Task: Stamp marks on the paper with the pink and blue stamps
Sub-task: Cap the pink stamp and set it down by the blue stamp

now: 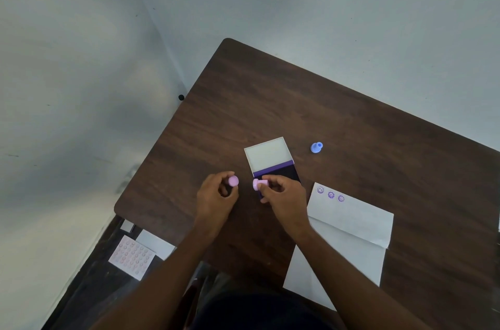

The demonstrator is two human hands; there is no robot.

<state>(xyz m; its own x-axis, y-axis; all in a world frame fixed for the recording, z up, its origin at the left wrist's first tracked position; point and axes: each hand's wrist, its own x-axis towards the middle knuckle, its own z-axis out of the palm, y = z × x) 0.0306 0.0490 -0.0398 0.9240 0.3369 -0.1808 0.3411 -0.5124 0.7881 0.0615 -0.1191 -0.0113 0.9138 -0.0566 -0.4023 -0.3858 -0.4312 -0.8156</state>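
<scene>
Two bare hands over a dark wood-grain tabletop (338,118) with rounded corners. Left hand (216,197) curled, fingers pinching a small round pink cap (233,181); right hand (284,194) curled too, fingers gripping the pink stamp (260,184), a short plastic cylinder lying sideways with its disc end facing the cap, the two pieces near but apart. One blue stamp (316,147), smooth plastic with a flared base and narrow knob, upright on the wood, well apart from both hands. One ink pad (281,171) just behind the right hand, its pale rectangular lid (267,152) hinged open, dark purple pad partly hidden by the knuckles. One white sheet of paper (351,227) to the right, creased across, with three round purple marks (330,194) in a row along its far edge. Below the tabletop's left edge, one sheet of small pinkish circles (132,256) in rows, beside two plain white pieces.
</scene>
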